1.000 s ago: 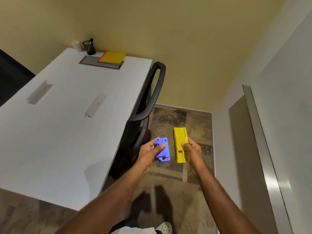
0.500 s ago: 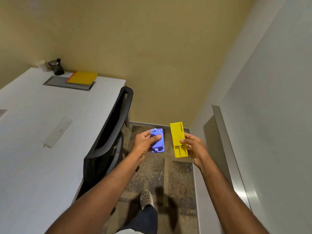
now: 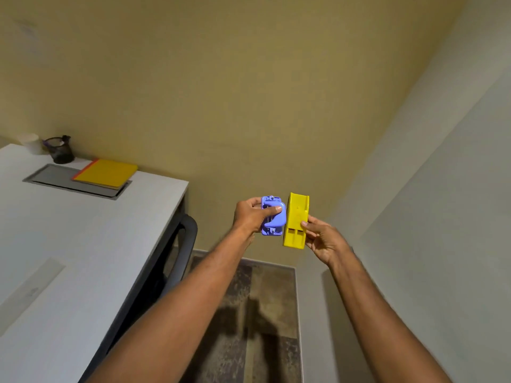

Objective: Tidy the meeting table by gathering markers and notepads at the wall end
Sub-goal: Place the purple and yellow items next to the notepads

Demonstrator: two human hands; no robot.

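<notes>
Small mtg room, mustard-yellow wall, mottled brown carpet, white table (image 3: pixel 91 244) running up to that wall. Landmark = the table. At its wall end: yellow notepad (image 3: pixel 106 172) w/ an orange edge, lying flat and partly over a grey recessed panel (image 3: pixel 55 176); just behind that, a black mesh pen cup (image 3: pixel 60 150) w/ something dark and something purple sticking out, prob. markers, too small to be sure. A white cup (image 3: pixel 29 142) sits beside it in the corner. So the task's things look already gathered there. Black chair (image 3: pixel 182 244) tucked against the table's long edge.

Both hands are off to the right of the table, raised over the carpet. Left hand (image 3: pixel 250 217) is closed around a purple plastic piece (image 3: pixel 272 215), rounded, moulded, w/ small screws showing. Right hand (image 3: pixel 322 239) pinches a yellow plastic piece (image 3: pixel 296 221), boxy, channel-shaped, smooth, by its side edge. The two pieces are side by side, about touching, faces toward the camera; prob. held up for display, not for carrying to the table.
</notes>
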